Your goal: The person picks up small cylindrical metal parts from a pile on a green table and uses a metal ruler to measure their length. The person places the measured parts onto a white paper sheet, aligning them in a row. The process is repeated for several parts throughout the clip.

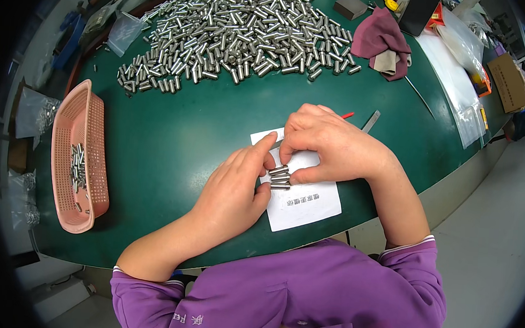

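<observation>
Pins [280,178], at least four, between two hands [228,183] [330,144], over one paper [304,212].

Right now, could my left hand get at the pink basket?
Probably yes. Your left hand is beside the small metal pins, and the pink basket sits to its left; I see only green tabletop between them, with nothing blocking.

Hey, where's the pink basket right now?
The pink perforated basket is at the left of the head view, on the green tabletop, left of the person's left hand, with small metal pins inside.
</observation>
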`<state>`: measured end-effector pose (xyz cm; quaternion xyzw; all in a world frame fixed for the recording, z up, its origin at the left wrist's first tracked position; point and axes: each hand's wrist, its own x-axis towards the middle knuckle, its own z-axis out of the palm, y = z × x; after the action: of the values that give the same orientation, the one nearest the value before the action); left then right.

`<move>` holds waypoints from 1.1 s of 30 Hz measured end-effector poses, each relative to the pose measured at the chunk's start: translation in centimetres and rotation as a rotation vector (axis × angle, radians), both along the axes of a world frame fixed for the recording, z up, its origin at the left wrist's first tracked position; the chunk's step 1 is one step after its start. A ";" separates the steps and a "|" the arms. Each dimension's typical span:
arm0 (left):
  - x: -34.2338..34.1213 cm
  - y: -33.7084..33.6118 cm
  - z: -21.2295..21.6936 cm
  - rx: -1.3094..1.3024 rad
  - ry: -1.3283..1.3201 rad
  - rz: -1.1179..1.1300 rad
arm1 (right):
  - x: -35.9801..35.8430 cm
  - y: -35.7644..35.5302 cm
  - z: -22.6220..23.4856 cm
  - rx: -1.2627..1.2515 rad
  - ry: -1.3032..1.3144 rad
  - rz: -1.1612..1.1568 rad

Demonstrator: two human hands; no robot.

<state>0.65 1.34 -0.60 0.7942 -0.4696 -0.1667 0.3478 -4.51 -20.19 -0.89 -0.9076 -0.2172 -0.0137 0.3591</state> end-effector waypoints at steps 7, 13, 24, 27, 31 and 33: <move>0.0 0.1 0.0 0.001 -0.018 -0.012 | -0.1 0.0 0.2 -0.019 0.035 0.021; -0.2 0.1 0.0 0.009 -0.022 -0.019 | -0.1 0.0 0.2 -0.017 0.028 0.036; -0.3 0.1 0.2 0.022 -0.033 -0.029 | -0.2 0.1 0.3 -0.012 0.029 0.054; -0.3 0.2 0.2 0.026 -0.036 -0.034 | -0.2 0.1 0.2 -0.008 0.028 0.054; -0.4 0.2 0.3 0.040 -0.025 -0.034 | -0.2 0.1 0.2 -0.004 0.029 0.063; -0.4 0.2 0.3 0.044 -0.027 -0.035 | -0.2 0.2 0.2 -0.007 0.032 0.066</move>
<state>0.24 1.57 -0.33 0.7954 -0.4845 -0.1723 0.3208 -4.71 -20.01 -0.65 -0.9013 -0.2410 0.0135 0.3598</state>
